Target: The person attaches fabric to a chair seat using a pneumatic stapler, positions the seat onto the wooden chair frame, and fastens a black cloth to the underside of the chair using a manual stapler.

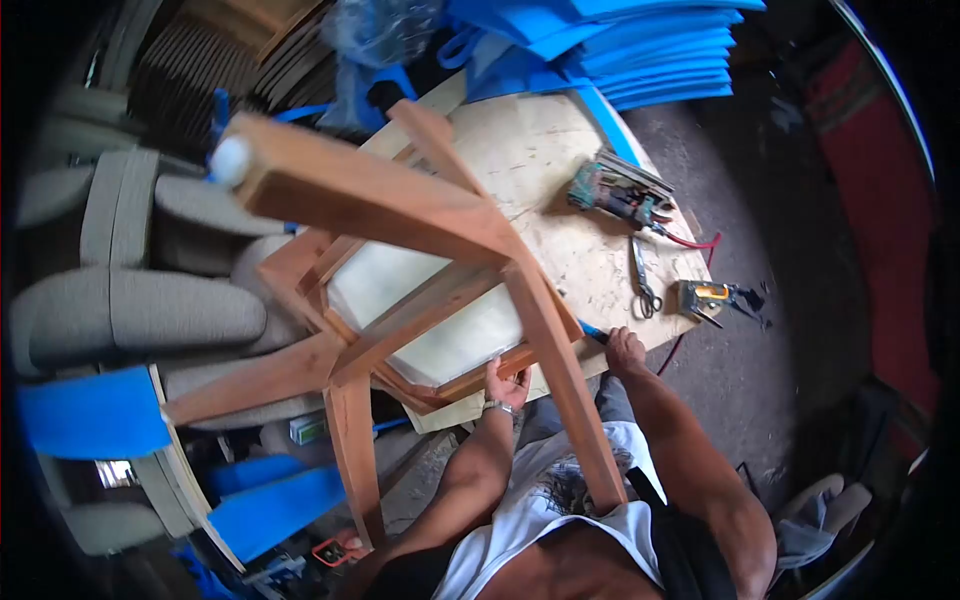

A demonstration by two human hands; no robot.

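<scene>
An upturned wooden chair frame (410, 220) lies on a pale round tabletop (530, 140), its legs sticking up and outward and one leg reaching my chest. My left hand (508, 385) is curled around the near edge of the frame, below the white panel (450, 335) inside it. My right hand (625, 350) is closed by the table's near edge, around the end of a blue-and-black tool (595, 332) whose far part is hidden by the frame. Scissors (643, 280) lie beyond my right hand.
A power tool with a red hose (615, 190) and a yellow-and-black stapler-like tool (710, 297) rest at the table's right side. Blue sheets (640, 50) are stacked at the back. Grey upholstered cushions (180, 310) are piled at the left, near blue panels (95, 410).
</scene>
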